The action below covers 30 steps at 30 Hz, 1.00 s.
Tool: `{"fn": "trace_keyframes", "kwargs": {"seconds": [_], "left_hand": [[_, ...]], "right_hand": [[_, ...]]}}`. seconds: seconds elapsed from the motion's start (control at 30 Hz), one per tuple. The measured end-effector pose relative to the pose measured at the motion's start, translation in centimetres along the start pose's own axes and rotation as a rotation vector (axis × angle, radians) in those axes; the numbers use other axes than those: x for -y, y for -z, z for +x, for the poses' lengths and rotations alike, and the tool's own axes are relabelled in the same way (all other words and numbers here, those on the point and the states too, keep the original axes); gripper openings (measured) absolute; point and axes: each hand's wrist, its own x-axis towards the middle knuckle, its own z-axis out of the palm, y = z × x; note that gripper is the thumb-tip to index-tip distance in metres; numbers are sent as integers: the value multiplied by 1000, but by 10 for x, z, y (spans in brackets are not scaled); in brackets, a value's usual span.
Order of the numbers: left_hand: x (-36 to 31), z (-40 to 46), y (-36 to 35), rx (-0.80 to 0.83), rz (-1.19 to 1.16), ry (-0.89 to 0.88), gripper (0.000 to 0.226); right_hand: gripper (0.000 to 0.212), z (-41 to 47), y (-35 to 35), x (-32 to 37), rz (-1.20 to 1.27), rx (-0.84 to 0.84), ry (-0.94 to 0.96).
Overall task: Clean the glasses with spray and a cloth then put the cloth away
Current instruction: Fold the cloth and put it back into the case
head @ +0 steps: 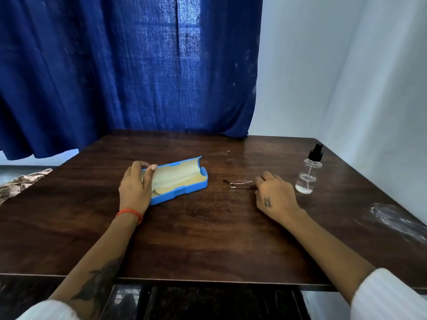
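White sleeves sit pushed back at the near edge, and two bare forearms reach out over the dark wooden bench (208, 239). On the person's left wrist is an orange thread band (129, 213). Further in, the left hand (135, 188) rests at the near-left end of an open blue glasses case (182, 189), its grip closed on that end with fingers curled over the lid edge and thumb inside against the pale lining. A pale cloth (175, 175) lies inside the case, just beside that thumb. Across from it, the right hand (275, 195) lies knuckles up on the bench, fingers bent down onto the right end of the folded glasses (240, 183); the fingertips touch the frame, but I cannot tell whether that grip is pinched shut on it. The glasses lie flat between the case and the hand. Just beyond the right hand stands a clear spray bottle (308, 174) with a black nozzle, upright and untouched. Behind the bench hangs a blue curtain (138, 65).
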Motion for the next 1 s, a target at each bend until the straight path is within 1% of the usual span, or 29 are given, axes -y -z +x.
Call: {"fn": "trace_keyframes", "kwargs": {"seconds": [0.17,0.3,0.37,0.43,0.5,0.57,0.67,0.73,0.87,1.0], "left_hand": [[2,1,-1,-4,1,6,31],[2,1,1,1,2,5,31],[1,1,1,4,1,11,32],[-1,0,2,2,2,17,32],[-2,0,2,-3,2,20,32],[-3,0,2,-9,1,27,32],[-2,0,2,-9,6,25,32],[-2,1,2,-7,3,17,32],[1,1,2,-8,-10,6,30],[2,1,1,-6,-8,-3,29]], "right_hand": [[27,8,-2,3,-27,47,-11],[21,13,0,0,-93,7,19],[14,12,4,0,-87,-68,55],[8,9,10,3,-16,-183,88],[11,7,17,13,74,-293,122],[9,9,24,29,146,-385,175],[9,19,34,64,190,-472,292],[11,26,37,89,182,-478,373],[16,38,33,129,143,-412,505],[12,43,19,143,60,-321,536]]}}
